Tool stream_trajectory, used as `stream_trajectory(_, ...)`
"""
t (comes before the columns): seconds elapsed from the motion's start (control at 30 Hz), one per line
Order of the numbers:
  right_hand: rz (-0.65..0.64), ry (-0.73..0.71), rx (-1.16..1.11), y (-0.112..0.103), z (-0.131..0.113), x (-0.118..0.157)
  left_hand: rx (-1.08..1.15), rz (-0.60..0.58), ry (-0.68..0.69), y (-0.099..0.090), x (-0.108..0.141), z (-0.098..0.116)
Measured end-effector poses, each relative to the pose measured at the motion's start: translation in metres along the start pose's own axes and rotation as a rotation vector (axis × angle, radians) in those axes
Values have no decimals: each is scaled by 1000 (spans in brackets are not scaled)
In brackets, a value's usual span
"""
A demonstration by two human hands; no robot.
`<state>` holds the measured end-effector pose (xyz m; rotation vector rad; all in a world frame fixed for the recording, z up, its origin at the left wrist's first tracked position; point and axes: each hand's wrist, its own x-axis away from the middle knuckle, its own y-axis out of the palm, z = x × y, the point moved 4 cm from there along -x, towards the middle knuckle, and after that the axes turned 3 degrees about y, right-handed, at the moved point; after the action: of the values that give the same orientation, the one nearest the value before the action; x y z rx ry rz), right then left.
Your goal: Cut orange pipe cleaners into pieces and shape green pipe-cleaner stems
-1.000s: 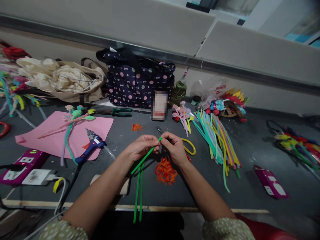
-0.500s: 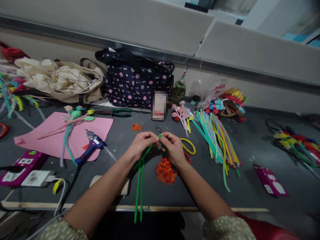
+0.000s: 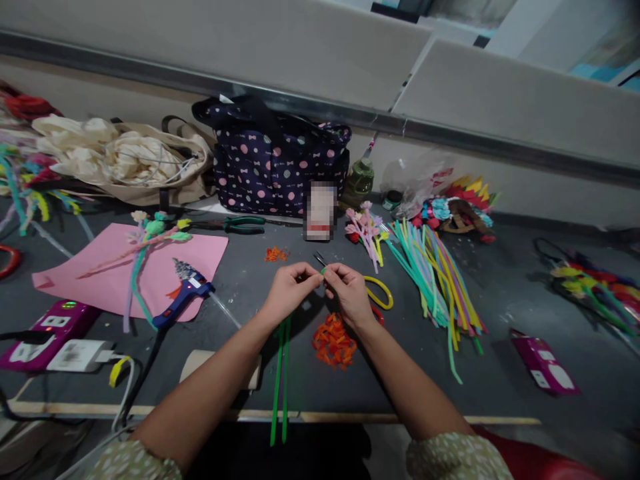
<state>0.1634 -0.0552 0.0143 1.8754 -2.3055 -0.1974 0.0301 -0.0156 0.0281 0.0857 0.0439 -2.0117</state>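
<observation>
My left hand and my right hand meet above the middle of the dark table, fingertips pinched on a small bit of green pipe cleaner. Two long green pipe cleaners hang down below my left hand and reach past the front edge. Just under my right hand lies a pile of orange cut pieces. Scissors with a yellow and red handle lie partly hidden behind my right hand.
A pink sheet at left bears a blue glue gun and fuzzy flowers. Colourful pipe cleaners lie right of my hands. Behind stand a patterned bag and a green bottle. Purple power strips sit at both sides.
My left fingers have closed further over the green piece, and the green length that showed along them is now mostly hidden. The whole view has shifted slightly.
</observation>
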Motion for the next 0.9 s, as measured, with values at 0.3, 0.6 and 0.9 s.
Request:
stream_trajectory(0.3,-146,-8,-3,4,-8,4,560,-325,-418,10,3,-18)
stream_trajectory(0.6,-109,43,5,2,-6,4,667,-337,-513,7,5,-18)
stream_trajectory(0.9,-123,56,65,0,-8,5,674,-353,-514,6,5,-20)
